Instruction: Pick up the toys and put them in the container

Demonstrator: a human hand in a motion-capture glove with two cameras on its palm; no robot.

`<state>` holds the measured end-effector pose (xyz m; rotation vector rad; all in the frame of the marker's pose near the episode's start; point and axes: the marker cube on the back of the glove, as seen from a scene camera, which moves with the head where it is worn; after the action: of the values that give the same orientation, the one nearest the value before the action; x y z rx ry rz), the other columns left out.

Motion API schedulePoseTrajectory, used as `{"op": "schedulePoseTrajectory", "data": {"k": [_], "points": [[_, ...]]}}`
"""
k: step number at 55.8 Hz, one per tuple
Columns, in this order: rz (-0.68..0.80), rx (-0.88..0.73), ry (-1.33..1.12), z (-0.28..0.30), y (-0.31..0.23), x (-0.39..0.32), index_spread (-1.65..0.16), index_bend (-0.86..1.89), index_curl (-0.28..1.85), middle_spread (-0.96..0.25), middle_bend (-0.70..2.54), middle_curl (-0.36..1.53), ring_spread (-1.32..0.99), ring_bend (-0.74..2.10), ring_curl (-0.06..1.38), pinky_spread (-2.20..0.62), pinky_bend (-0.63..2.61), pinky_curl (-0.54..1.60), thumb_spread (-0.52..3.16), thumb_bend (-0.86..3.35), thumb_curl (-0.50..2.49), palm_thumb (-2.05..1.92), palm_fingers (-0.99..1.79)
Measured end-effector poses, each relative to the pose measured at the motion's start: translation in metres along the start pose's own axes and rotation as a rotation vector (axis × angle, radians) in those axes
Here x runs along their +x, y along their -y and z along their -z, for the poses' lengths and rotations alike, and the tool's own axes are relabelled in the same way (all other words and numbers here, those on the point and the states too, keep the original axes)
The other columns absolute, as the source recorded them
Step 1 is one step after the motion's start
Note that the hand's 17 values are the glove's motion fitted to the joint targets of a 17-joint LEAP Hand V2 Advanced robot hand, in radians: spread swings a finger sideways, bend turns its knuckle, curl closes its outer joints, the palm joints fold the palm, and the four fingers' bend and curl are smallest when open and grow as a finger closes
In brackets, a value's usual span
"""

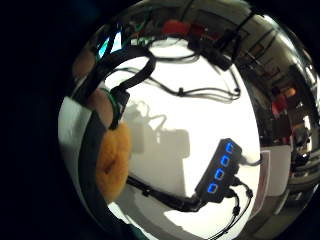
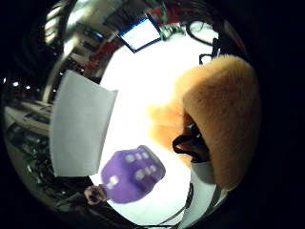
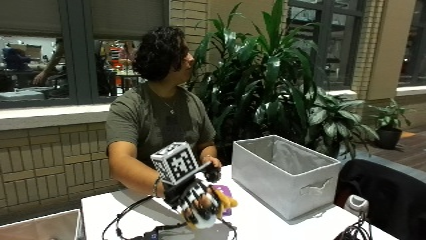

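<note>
Fingers of my gloved right hand (image 3: 200,205) curled round fuzzy orange toy (image 2: 224,114), holding it up over white table (image 3: 266,225). Orange toy sits right against my palm. Purple dice toy (image 2: 132,174) lies on table just beside hand. I see grey container (image 3: 286,172) standing near, open top, past purple dice toy. Black hub with blue lights (image 1: 219,170) on table too.

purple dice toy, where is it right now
The purple dice toy lies on the white table, between the gloved right hand and the grey fabric container, beside the orange plush toy the hand holds.
</note>
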<state>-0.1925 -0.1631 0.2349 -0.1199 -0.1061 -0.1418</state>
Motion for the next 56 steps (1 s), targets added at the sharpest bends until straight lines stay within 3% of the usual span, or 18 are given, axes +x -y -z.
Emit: {"op": "schedulePoseTrajectory", "data": {"k": [13, 20, 42, 56], "points": [[0.208, 0.224, 0.133, 0.149, -0.062, -0.077, -0.42, 0.3, 0.56, -0.41, 0.54, 0.38, -0.43, 0.89, 0.4, -0.29, 0.96, 0.4, 1.17, 0.2, 0.64, 0.7, 0.74], [0.286, 0.268, 0.133, 0.195, -0.066, -0.111, -0.43, 0.32, 0.62, -0.44, 0.58, 0.42, -0.45, 0.92, 0.42, -0.3, 0.98, 0.42, 1.11, 0.18, 0.69, 0.7, 0.73], [0.273, 0.2, 0.164, 0.202, -0.046, -0.127, -0.48, 0.38, 0.85, -0.5, 0.63, 0.55, -0.46, 0.95, 0.49, -0.29, 1.05, 0.45, 1.01, 0.12, 0.81, 0.69, 0.58], [0.443, 0.124, 0.327, 0.191, -0.04, -0.222, -0.5, 0.36, 0.96, -0.51, 0.65, 0.62, -0.47, 1.01, 0.53, -0.3, 1.11, 0.47, 0.99, 0.1, 0.87, 0.69, 0.59]]}}
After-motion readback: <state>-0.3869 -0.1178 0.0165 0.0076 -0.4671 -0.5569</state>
